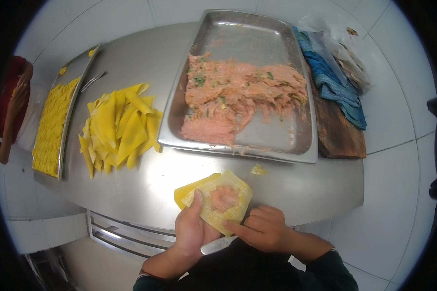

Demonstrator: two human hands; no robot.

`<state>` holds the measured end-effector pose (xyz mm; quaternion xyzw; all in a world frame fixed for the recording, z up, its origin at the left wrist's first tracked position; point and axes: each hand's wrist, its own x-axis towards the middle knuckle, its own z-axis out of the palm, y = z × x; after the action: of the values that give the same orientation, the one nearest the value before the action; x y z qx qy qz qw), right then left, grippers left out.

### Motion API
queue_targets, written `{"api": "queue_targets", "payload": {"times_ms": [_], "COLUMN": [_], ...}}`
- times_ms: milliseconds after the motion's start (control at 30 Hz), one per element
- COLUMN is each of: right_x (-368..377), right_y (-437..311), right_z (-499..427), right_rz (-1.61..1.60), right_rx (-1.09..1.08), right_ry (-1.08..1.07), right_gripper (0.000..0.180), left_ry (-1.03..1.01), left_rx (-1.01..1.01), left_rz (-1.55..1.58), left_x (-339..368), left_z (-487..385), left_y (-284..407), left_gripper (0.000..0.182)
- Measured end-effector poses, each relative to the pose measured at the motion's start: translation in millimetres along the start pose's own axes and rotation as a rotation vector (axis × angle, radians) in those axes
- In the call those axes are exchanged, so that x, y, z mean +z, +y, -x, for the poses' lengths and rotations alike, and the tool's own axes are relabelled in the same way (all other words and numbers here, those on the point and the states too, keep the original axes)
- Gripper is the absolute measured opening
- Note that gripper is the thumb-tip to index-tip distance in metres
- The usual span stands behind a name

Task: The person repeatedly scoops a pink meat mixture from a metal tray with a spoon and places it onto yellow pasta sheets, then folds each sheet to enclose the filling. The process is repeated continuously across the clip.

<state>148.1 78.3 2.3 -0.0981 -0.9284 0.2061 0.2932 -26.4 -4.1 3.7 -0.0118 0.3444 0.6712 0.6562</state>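
My left hand (pixel 192 226) holds a yellow dough wrapper (pixel 236 209) with a dab of pink minced filling (pixel 224 198) on it; another wrapper (pixel 193 186) lies beneath. My right hand (pixel 264 226) touches the wrapper's lower edge with its index finger and holds a metal spreading tool, whose pale end (pixel 218 244) shows under the wrapper. Beyond my hands, a deep steel tray (pixel 280 154) holds pink minced filling with green bits (pixel 240 83). Left of that tray is a loose pile of yellow wrappers (pixel 120 127).
A shallow tray (pixel 60 160) of yellow filled pieces stands at the left, near metal tongs or a fork (pixel 93 80). A person in red (pixel 14 98) is beyond it. Right of the steel tray are a wooden board (pixel 337 134), a blue cloth (pixel 327 80) and plastic bags (pixel 344 54).
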Motion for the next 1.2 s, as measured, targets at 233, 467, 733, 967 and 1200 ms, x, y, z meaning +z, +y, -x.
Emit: {"api": "queue_targets", "payload": {"times_ms": [233, 467, 733, 967, 1200], "right_x": [-20, -20, -46, -51, -53], "right_y": [6, -4, 10, 2, -2], "right_z": [-10, -22, -10, -12, -24], "right_rz": [-0.097, -0.571, -0.614, -0.625, -0.592], "right_rx": [0.293, 0.763, 0.582, 0.566, 0.535], "right_ry": [0.197, 0.240, 0.050, -0.025, -0.080], "right_gripper": [0.037, 0.026, 0.018, 0.023, 0.030], "left_ry": [-0.152, -0.178, -0.345, -0.427, -0.383], "left_rx": [0.075, 0.174, 0.387, 0.497, 0.448], "left_rz": [-0.198, -0.360, -0.983, -1.193, -1.194], "left_x": [-6, -16, 3, 1, 9], "left_z": [12, 13, 20, 14, 14], "left_y": [-18, -28, 17, 23, 28], "left_gripper": [0.053, 0.049, 0.029, 0.028, 0.022]}}
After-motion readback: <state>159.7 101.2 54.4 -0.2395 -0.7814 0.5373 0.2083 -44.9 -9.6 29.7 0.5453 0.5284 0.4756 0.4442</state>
